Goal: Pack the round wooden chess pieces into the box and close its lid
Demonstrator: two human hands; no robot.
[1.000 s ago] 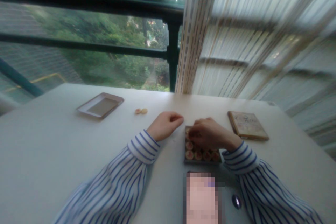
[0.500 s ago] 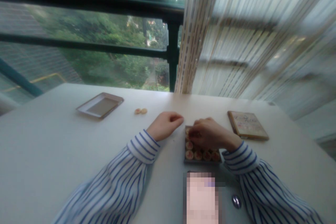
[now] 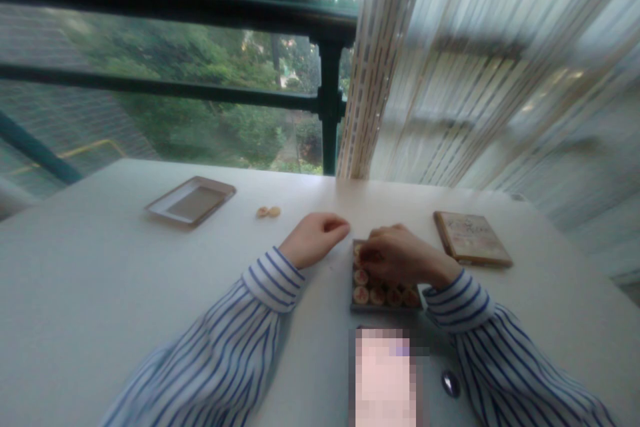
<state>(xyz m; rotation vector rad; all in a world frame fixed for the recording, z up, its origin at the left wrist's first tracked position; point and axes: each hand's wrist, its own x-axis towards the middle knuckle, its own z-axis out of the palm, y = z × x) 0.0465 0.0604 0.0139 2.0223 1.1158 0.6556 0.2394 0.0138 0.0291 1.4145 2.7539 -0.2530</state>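
My right hand [image 3: 397, 255] is over a small dark box [image 3: 386, 309], its fingers curled down among round wooden xiangqi pieces [image 3: 377, 295]. The pieces lie flat in rows and carry reddish characters; the hand covers the box's far right part. Whatever is under the right fingertips is hidden. To the left of the box my left hand [image 3: 317, 239] rests on the table, fingers curled in and thumb against them, nothing showing in it. Two more round pieces [image 3: 269, 212] lie side by side beyond the left hand.
An open shallow tray-like lid [image 3: 191, 202] lies at the back left of the white table [image 3: 125, 280]. A flat printed box [image 3: 473, 239] is to the right. Near me are a blurred-out phone-shaped object [image 3: 385, 377] and a shiny dark oval object [image 3: 451, 383].
Both hands and the objects on the table stay where they were. Only the striped curtain by the window has shifted slightly to the right.
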